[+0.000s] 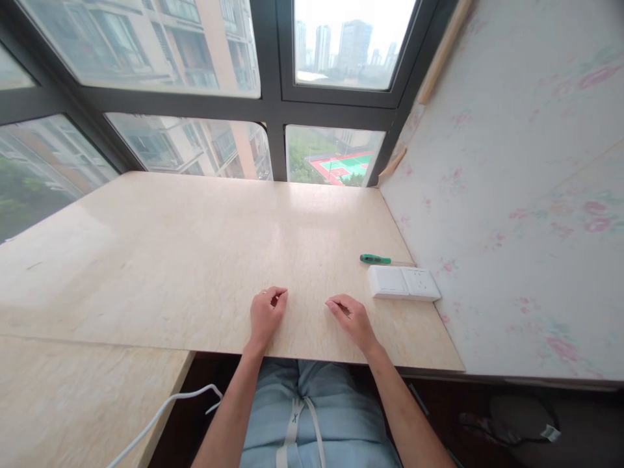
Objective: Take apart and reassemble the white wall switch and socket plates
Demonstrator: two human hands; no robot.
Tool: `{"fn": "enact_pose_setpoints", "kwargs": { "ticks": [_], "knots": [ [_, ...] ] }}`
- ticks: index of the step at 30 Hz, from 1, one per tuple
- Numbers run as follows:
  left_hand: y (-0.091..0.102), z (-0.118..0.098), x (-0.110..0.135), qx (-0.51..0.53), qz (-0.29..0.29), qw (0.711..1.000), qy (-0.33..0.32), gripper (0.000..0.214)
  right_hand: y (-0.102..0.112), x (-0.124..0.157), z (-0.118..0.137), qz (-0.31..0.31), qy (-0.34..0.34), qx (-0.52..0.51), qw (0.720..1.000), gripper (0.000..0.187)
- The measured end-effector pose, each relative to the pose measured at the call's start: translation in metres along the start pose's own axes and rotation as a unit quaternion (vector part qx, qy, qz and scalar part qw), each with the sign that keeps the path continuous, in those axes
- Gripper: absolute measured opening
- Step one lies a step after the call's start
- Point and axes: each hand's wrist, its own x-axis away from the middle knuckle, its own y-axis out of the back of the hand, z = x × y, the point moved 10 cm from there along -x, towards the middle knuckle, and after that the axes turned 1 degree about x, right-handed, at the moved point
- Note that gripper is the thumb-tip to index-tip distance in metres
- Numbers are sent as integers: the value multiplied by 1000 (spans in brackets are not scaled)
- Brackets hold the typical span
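Socket panel (403,283) lay by the tabletop's (195,260) right edge, a green screwdriver (375,259) just behind it. Left hand (266,315) and right hand (353,320) rested empty, fingers loosely curled, at the near edge. A careless sideways reach might set the screwdriver rolling or nudge the panel off.

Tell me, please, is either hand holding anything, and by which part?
Nothing is held. The left hand and right hand rest empty on the table; the green screwdriver and white switch plate lie untouched.
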Motion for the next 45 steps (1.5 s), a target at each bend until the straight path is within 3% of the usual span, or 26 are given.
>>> {"fn": "enact_pose_setpoints", "kwargs": {
  "ticks": [5,14,17,20,23,27,30,32,34,37,41,45],
  "knots": [
    [1,3,-1,67,-5,997,26,26,0,0,0,-1,-2,-2,1000,23],
    [4,3,-2,57,-14,998,37,31,5,6,-1,-19,-19,-71,997,27],
    [4,0,-3,14,-20,999,37,32,18,22,-7,-30,-40,-119,992,29],
    [-6,-12,-1,-9,-18,999,36,28,47,40,-13,-38,-63,-132,988,28],
    [-31,-44,2,53,13,999,1,25,100,47,-8,-73,-57,-61,994,25],
    [-77,-122,5,80,75,982,-155,29,179,34,12,-136,-16,100,986,20],
    [-118,-175,6,51,140,953,-265,52,207,11,13,-107,-4,222,969,28],
    [-150,-197,4,16,196,933,-302,71,206,-6,3,-39,-8,308,950,51],
    [-178,-205,-2,-26,242,922,-302,84,194,-20,-12,59,-17,370,927,67],
    [-207,-207,-8,-71,280,912,-292,93,178,-36,-34,152,-27,429,890,71],
    [-223,-209,-11,-94,297,904,-293,91,174,-49,-54,181,-44,452,872,67],
    [-227,-211,-15,-95,311,900,-291,86,173,-51,-63,199,-53,456,866,66]
  ]
}}
